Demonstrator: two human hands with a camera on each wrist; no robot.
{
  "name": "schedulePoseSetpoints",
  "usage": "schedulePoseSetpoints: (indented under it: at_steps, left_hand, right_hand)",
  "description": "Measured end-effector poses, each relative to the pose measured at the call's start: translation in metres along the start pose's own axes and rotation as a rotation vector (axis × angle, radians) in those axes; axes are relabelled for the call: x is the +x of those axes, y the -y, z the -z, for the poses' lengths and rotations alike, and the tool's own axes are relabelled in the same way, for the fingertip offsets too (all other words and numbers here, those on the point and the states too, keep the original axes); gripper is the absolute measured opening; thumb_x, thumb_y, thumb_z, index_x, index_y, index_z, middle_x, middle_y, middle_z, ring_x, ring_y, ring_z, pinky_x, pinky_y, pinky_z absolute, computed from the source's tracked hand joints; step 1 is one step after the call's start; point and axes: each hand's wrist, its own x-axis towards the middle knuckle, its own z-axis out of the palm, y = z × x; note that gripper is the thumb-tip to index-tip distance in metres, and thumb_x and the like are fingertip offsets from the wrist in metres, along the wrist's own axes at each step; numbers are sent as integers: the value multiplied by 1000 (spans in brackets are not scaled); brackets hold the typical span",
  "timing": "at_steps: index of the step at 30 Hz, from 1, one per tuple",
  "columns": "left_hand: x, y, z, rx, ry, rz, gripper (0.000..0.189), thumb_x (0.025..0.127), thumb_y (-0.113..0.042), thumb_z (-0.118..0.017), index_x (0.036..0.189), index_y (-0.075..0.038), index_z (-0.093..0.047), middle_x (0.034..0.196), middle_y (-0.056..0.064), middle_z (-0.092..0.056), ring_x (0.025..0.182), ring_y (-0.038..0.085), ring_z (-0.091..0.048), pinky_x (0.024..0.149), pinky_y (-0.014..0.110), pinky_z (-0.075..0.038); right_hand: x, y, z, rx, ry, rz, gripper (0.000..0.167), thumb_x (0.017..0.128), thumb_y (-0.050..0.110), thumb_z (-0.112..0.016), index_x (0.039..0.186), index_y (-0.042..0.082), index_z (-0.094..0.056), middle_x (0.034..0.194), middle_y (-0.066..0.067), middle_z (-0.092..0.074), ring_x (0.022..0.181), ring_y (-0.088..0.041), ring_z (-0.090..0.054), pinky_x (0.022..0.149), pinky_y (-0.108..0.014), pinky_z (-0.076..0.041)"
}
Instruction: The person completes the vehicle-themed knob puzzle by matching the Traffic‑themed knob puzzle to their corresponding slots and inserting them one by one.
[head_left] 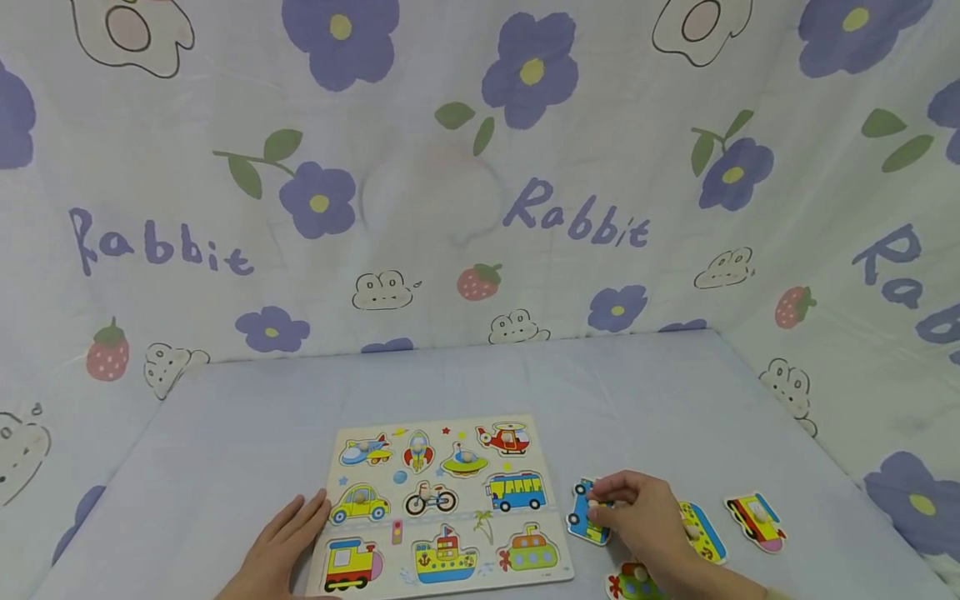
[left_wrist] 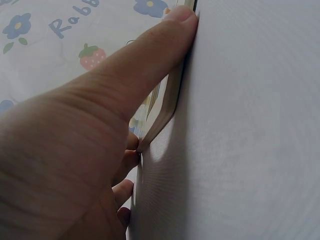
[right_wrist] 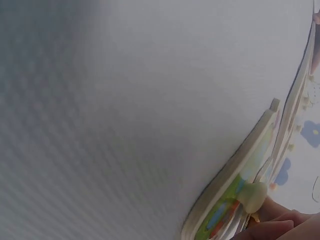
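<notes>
- Bus piece (head_left: 582, 507) — likely light, stiff; best held by its knob (head_left: 592, 503), pinched by the right hand (head_left: 643, 518).
- Puzzle board (head_left: 512, 519) — touched by the left hand (head_left: 281, 546), fingers extended.

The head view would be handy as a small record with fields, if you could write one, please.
base: rectangular pale wooden puzzle board
left hand: touches the puzzle board's left edge
right hand: pinches blue wooden bus piece
loose wooden pieces, right of board: green submarine, yellow-and-blue boat, red-and-yellow train
</notes>
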Motion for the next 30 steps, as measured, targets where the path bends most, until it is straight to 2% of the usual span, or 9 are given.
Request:
schedulePoseSetpoints:
  at_steps: [4, 10, 15, 18, 24, 30]
  left_hand:
    - [1, 0, 1, 0, -5, 2, 116, 63, -72, -77, 147, 1, -43, 153, 14, -38, 138, 43, -25, 102, 70, -28]
    - [0, 4, -2, -6, -25, -28, 116, 61, -71, -79, 145, 2, -45, 151, 16, -40, 135, 44, -29, 101, 68, -31]
    - [1, 10, -5, 35, -56, -80, 119, 58, -71, -81, 144, 3, -47, 150, 17, -42, 134, 43, -31, 101, 66, -33]
    - [1, 12, -7, 51, -77, -100, 118, 58, -71, -81, 143, 4, -48, 149, 16, -42, 134, 42, -32, 101, 65, -32]
    - [2, 13, -8, 57, -82, -109, 117, 58, -70, -81, 142, 4, -48, 149, 16, -43, 133, 42, -33, 101, 64, -33]
    - [2, 14, -9, 75, -106, -130, 113, 60, -68, -81, 141, 4, -49, 148, 16, -44, 132, 42, -35, 100, 62, -35]
  right_hand:
    - [2, 1, 0, 15, 12, -6, 25, 74, 1, -85, 94, 4, -70, 85, -1, -72, 81, -16, -64, 79, -38, -51]
    - [5, -2, -1, 53, 19, -34, 29, 70, 2, -88, 92, 2, -68, 84, -3, -72, 79, -17, -65, 71, -32, -51]
    - [6, -4, -3, 123, 7, -71, 33, 67, 2, -89, 91, 2, -67, 85, -4, -73, 68, -17, -60, 52, -27, -46]
    - [7, -5, -4, 168, -1, -89, 32, 67, 0, -88, 90, 1, -65, 86, -5, -73, 60, -17, -57, 46, -27, -44]
    - [8, -5, -2, 162, -7, -119, 30, 68, -1, -87, 90, 1, -66, 84, -5, -73, 66, -16, -62, 50, -28, -46]
    - [8, -2, 1, 82, -22, -85, 26, 72, 0, -86, 91, 2, -69, 82, -4, -72, 77, -16, -67, 71, -31, -52]
